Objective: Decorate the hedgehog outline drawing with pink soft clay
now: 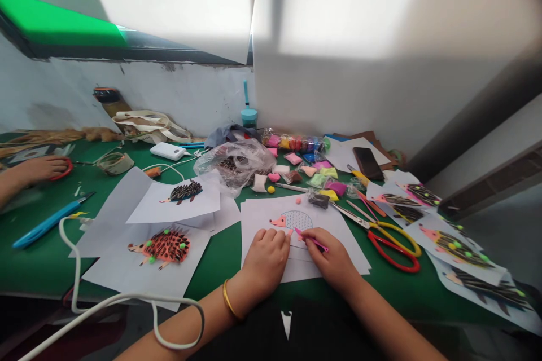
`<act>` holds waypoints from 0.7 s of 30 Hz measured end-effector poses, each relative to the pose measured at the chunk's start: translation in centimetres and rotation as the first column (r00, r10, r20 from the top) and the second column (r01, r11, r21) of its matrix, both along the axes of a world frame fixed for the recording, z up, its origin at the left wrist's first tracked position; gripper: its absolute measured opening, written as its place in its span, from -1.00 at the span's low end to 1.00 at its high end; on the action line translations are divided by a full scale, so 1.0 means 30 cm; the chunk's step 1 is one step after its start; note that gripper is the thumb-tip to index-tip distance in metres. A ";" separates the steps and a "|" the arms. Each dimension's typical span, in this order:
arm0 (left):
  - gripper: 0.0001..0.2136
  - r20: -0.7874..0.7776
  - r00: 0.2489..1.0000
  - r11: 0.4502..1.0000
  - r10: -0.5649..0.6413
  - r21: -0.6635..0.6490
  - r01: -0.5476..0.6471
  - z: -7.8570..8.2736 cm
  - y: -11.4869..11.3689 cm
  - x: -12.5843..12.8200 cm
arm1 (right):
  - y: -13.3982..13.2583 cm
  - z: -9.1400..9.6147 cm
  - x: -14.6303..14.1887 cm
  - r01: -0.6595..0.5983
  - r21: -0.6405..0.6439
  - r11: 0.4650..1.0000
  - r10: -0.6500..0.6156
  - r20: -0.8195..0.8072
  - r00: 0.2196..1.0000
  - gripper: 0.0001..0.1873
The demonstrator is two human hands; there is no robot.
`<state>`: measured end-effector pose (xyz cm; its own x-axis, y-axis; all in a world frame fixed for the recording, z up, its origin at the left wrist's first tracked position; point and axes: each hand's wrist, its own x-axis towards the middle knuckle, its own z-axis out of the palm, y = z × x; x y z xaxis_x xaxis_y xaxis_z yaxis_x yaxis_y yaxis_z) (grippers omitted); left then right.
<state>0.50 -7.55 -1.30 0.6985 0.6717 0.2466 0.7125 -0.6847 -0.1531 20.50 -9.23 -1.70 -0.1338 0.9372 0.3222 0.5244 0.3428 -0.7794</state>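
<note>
A sheet of white paper [271, 208] lies before me with a hedgehog drawing [300, 219]; its face is pink and its body is a dotted outline. My right hand [331, 254] grips a slim pink modelling tool [317, 245], tip down at the drawing's lower edge. Pink bits sit close to the tip, at the hedgehog's feet. Fingers curled together, my left hand [267, 259] rests on the paper just left of the tool. What its fingertips hold, if anything, is hidden. A small pink lump [298, 201] lies above the drawing.
Scissors with red and yellow handles [393, 245] lie right of the paper. Finished hedgehog pictures [158, 247] flank both sides. Clay packets [317, 180] and a plastic bag [237, 166] are behind. A white cable [127, 296] crosses the front left. Another person's hand [48, 168] holds red-handled scissors.
</note>
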 end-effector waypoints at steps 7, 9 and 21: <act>-0.67 0.007 1.000 1.000 -0.014 -0.004 0.014 0.001 -0.004 0.000 | -0.001 -0.002 0.001 -0.003 -0.001 1.000 0.003 -0.003 1.000 -0.80; -0.66 0.054 0.999 1.000 -0.002 -0.008 0.002 -0.007 0.000 -0.004 | -0.001 -0.001 0.001 0.003 -0.005 1.000 -0.003 -0.003 1.000 -0.80; -0.61 0.141 0.990 0.995 0.003 -0.098 0.011 -0.014 0.012 -0.020 | -0.001 -0.004 0.004 0.013 0.000 1.000 -0.013 0.011 1.000 -0.80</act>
